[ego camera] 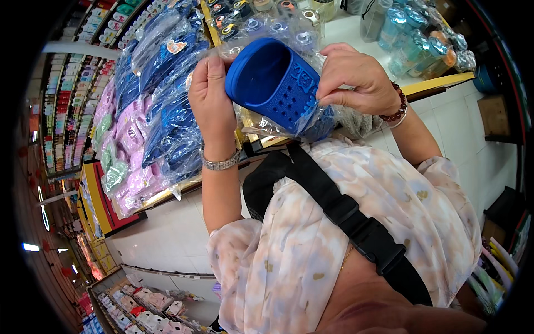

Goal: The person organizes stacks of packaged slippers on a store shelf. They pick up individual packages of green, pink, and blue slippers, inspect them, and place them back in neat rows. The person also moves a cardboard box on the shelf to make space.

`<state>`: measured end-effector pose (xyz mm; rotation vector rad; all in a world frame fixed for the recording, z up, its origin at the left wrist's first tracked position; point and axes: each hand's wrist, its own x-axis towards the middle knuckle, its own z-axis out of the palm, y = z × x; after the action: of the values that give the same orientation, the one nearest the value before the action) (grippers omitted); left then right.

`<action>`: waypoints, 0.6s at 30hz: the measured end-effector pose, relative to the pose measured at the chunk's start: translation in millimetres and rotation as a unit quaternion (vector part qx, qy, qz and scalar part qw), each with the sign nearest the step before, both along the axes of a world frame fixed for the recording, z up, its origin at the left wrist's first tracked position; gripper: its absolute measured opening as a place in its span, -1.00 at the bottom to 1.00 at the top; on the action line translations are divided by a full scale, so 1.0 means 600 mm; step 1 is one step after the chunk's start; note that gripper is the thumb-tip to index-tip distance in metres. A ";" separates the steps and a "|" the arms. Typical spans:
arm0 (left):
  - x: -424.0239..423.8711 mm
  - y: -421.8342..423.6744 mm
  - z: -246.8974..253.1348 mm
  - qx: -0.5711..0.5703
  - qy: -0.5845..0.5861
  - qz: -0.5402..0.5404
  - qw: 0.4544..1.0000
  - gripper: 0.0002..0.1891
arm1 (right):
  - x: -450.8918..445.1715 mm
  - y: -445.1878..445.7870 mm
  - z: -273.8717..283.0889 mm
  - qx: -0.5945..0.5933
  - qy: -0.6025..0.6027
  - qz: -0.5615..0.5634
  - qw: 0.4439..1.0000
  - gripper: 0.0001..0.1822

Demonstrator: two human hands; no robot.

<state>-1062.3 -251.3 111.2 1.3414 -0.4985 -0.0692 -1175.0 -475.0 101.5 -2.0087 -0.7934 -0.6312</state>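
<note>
A blue rubber clog (288, 104) with round vent holes and a raised pattern is held up in front of my chest. My left hand (213, 94) grips its heel end, thumb on top. At the toe side, the thumb and forefinger of my right hand (354, 79) are pinched together, seemingly on the clear plastic bag (306, 119) that clings around the toe. Another blue piece in plastic (323, 127) hangs just below the toe; its shape is partly hidden. To the left of my left hand lie stacked blue clogs (171, 104) in clear bags.
Pink bagged footwear (133, 125) lies beyond the blue stack on the display table. Rolls in plastic (254, 25) and blue-capped bottles (413, 46) stand on a white, yellow-edged table (348, 31). Filled shelves (79, 96) line the left. White floor tiles (162, 234) show below.
</note>
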 end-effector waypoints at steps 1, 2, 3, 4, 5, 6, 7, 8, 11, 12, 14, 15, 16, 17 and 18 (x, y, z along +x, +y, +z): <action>-0.005 -0.002 0.001 0.023 -0.043 0.025 0.998 -0.76 | 0.000 -0.005 -0.002 -0.002 0.009 0.005 1.000 -0.91; -0.008 -0.004 0.001 0.045 -0.086 0.051 0.994 -0.75 | 0.001 -0.011 -0.005 -0.004 0.019 0.010 1.000 -0.90; -0.010 -0.004 0.001 0.067 -0.129 0.076 0.986 -0.74 | 0.001 -0.014 -0.008 -0.007 0.028 0.015 0.999 -0.89; -0.013 -0.004 0.003 0.081 -0.152 0.088 0.981 -0.75 | 0.000 -0.012 -0.009 0.019 0.028 0.004 0.999 -0.88; -0.015 -0.004 0.006 0.095 -0.175 0.100 0.975 -0.75 | -0.003 -0.009 -0.009 0.044 0.028 -0.006 0.999 -0.86; -0.016 -0.005 0.008 0.107 -0.197 0.112 0.968 -0.76 | -0.004 -0.006 -0.008 0.069 0.028 -0.017 0.997 -0.84; -0.015 -0.007 0.008 0.109 -0.208 0.117 0.965 -0.77 | -0.001 -0.005 -0.008 0.108 0.001 -0.058 0.992 -0.83; -0.014 -0.010 0.008 0.111 -0.218 0.121 0.962 -0.77 | 0.005 -0.002 -0.008 0.147 -0.026 -0.099 0.984 -0.81; -0.024 -0.017 0.016 0.151 -0.290 0.174 0.929 -0.81 | 0.030 0.002 -0.001 0.273 0.036 -0.118 0.954 -0.57; -0.028 -0.020 0.020 0.169 -0.320 0.195 0.912 -0.82 | 0.040 -0.004 0.002 0.315 0.108 -0.074 0.940 -0.38; -0.027 -0.027 0.022 0.189 -0.407 0.233 0.863 -0.85 | 0.059 0.002 0.005 0.381 0.160 0.021 0.911 -0.23; -0.027 -0.027 0.025 0.200 -0.450 0.255 0.832 -0.86 | 0.069 0.009 0.014 0.342 0.185 -0.002 0.921 -0.26; -0.026 -0.028 0.026 0.203 -0.475 0.261 0.815 -0.88 | 0.077 0.013 0.028 0.302 0.209 -0.027 0.930 -0.29; -0.025 -0.029 0.028 0.207 -0.500 0.268 0.797 -0.89 | 0.084 0.013 0.038 0.261 0.232 -0.051 0.936 -0.31; -0.023 -0.031 0.029 0.208 -0.524 0.275 0.779 -0.90 | 0.093 0.007 0.042 0.193 0.209 -0.078 0.956 -0.58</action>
<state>-1076.3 -269.7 128.8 1.8538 -1.0309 1.1853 -1119.4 -470.9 126.8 -1.7611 -0.2366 -0.3892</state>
